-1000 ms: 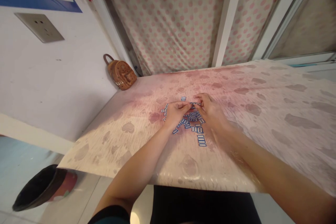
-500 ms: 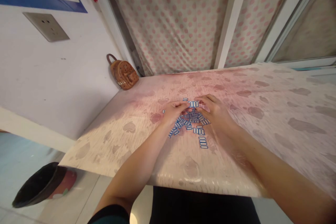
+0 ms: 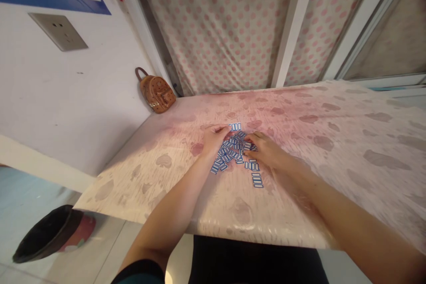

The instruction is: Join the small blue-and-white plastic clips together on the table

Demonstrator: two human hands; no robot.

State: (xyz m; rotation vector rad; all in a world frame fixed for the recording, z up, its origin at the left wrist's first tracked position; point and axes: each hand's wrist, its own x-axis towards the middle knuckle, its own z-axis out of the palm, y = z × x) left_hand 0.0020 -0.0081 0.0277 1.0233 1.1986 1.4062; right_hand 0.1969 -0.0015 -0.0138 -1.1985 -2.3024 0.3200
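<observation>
A small blue-and-white striped piece (image 3: 235, 127), like a label or card with white bars edged in blue, is pinched between the thumb and fingers of my left hand (image 3: 214, 139). Below it, a loose pile of similar striped pieces (image 3: 227, 151) lies on the patterned tablecloth. My right hand (image 3: 262, 148) reaches into the pile's right side, thumb and fingers apart around several pieces and touching them. Two more striped pieces (image 3: 257, 180) lie near my right wrist, toward me. Whatever is under my right palm is hidden.
A small brown backpack (image 3: 159, 93) stands in the far left corner against the wall. The tablecloth (image 3: 179, 195) reaches the near table edge. A dark-rimmed bin (image 3: 75, 233) is on the floor at left. Behind the table hangs a polka-dot curtain (image 3: 226, 31).
My right hand has let go of the held striped piece and moved down onto the pile. My left hand has shifted slightly left and up, keeping a striped piece.
</observation>
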